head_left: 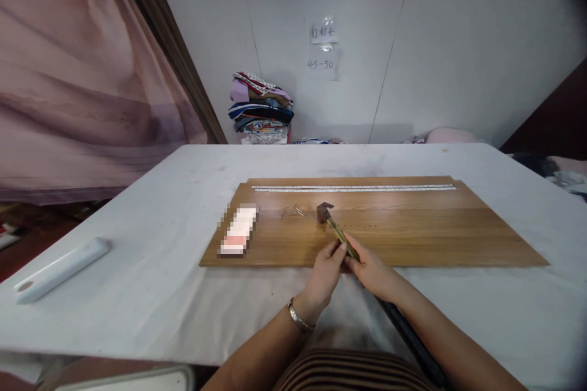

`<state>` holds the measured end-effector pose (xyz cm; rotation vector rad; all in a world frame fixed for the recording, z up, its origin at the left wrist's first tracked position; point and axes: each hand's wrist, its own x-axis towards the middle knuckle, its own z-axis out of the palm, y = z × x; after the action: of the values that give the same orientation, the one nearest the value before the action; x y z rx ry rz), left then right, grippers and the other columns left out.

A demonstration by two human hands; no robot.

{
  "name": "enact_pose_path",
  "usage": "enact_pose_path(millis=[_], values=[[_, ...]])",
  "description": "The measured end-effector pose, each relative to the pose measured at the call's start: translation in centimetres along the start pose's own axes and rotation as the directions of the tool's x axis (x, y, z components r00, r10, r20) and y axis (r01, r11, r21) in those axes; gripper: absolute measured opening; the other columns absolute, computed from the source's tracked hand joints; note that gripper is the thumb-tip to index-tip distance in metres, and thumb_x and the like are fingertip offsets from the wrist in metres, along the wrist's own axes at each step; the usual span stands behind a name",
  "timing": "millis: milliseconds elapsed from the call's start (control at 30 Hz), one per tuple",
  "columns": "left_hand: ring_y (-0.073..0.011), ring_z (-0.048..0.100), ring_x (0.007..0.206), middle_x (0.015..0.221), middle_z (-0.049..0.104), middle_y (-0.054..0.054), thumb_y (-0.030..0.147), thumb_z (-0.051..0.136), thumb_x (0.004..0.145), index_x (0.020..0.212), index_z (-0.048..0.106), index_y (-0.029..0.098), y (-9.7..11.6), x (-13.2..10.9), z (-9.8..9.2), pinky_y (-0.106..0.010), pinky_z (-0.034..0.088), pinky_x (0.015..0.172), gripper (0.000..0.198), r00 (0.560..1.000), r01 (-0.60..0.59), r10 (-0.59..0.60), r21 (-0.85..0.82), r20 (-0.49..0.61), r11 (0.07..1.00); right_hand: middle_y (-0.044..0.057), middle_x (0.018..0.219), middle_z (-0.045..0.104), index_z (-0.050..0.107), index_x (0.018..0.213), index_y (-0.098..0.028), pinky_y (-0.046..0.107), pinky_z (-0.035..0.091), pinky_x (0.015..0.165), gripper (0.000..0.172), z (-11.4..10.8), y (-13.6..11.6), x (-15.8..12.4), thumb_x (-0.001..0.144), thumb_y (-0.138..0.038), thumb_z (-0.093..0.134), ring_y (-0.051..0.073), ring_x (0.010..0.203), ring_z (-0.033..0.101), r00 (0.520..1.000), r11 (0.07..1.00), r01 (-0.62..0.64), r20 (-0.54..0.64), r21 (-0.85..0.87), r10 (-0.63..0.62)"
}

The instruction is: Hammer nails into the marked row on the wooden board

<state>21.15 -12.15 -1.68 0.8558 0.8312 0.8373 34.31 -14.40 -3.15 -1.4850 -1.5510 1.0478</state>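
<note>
A claw hammer lies across the front of a brown wooden board, its rusty head resting over the board and pointing away from me. My right hand is closed around the handle, whose dark grip runs back under my right forearm. My left hand, with a bracelet at the wrist, is closed on the handle from the left, thumb on top. Left of the hammer head is a small loose heap of nails. A row of small dark points runs along the board to the right of the handle; I cannot tell whether they are nails or holes.
Two white strips lie along the board's far edge. A blurred-out rectangular item sits at its left end. A long white object rests on the white-covered table. Folded clothes are stacked by the wall, beyond the table.
</note>
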Motion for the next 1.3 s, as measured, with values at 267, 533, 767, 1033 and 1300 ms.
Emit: enact_pose_path(millis=[267, 533, 767, 1033, 1300], values=[[-0.0106, 0.048, 0.06, 0.066, 0.056, 0.001, 0.052, 0.071, 0.07, 0.093, 0.069, 0.012, 0.2, -0.1, 0.0, -0.025, 0.042, 0.061, 0.045, 1.0, 0.006, -0.006, 0.005, -0.013, 1.0, 0.01, 0.135, 0.06, 0.042, 0.145, -0.023, 0.051, 0.038, 0.11, 0.056, 0.0, -0.5, -0.1, 0.09, -0.022, 0.049, 0.026, 0.128, 0.053, 0.999, 0.999, 0.038, 0.011, 0.002, -0.038], [-0.011, 0.047, 0.061, 0.065, 0.055, 0.001, 0.051, 0.069, 0.071, 0.09, 0.068, 0.012, -0.1, 0.0, -0.1, -0.026, 0.042, 0.063, 0.043, 1.0, -0.009, 0.009, 0.021, -0.009, 1.0, 0.009, 0.139, 0.057, 0.042, 0.146, -0.022, 0.05, 0.035, 0.112, 0.058, -0.2, -0.9, 0.0, 0.088, -0.02, 0.049, 0.026, 0.13, 0.05, 0.999, 0.999, 0.033, 0.016, -0.001, -0.033], [-0.0129, 0.054, 0.068, 0.075, 0.06, -0.001, 0.052, 0.071, 0.07, 0.088, 0.064, 0.014, 1.2, 1.1, -0.4, -0.025, 0.044, 0.066, 0.042, 0.995, -0.065, 0.065, 0.004, -0.073, 0.998, 0.007, 0.143, 0.052, 0.04, 0.146, -0.024, 0.05, 0.035, 0.112, 0.06, -0.2, -1.5, 0.1, 0.088, -0.021, 0.052, 0.025, 0.132, 0.048, 0.999, 0.999, 0.026, -0.045, 0.036, -0.025], [-0.008, 0.05, 0.055, 0.067, 0.054, 0.003, 0.042, 0.065, 0.077, 0.08, 0.053, 0.016, 8.9, 4.3, 0.5, -0.022, 0.041, 0.056, 0.028, 0.954, -0.224, 0.256, 0.193, -0.159, 0.955, 0.007, 0.153, 0.038, 0.029, 0.152, -0.025, 0.046, 0.031, 0.115, 0.072, 0.6, -6.6, 2.3, 0.085, -0.016, 0.053, 0.025, 0.14, 0.036, 0.953, 0.959, 0.279, -0.106, -0.044, -0.283], [-0.0071, 0.041, 0.038, 0.047, 0.043, 0.006, 0.048, 0.053, 0.085, 0.066, 0.048, 0.019, 14.0, 2.6, -4.3, -0.02, 0.036, 0.041, 0.035, 0.965, -0.205, 0.262, 0.607, -0.006, 0.768, 0.012, 0.102, 0.072, 0.061, 0.126, -0.016, 0.039, 0.057, 0.078, 0.047, -5.5, -2.6, 2.2, 0.087, -0.04, 0.054, 0.022, 0.085, 0.069, 0.934, 0.984, 0.138, -0.345, 0.114, -0.091]])
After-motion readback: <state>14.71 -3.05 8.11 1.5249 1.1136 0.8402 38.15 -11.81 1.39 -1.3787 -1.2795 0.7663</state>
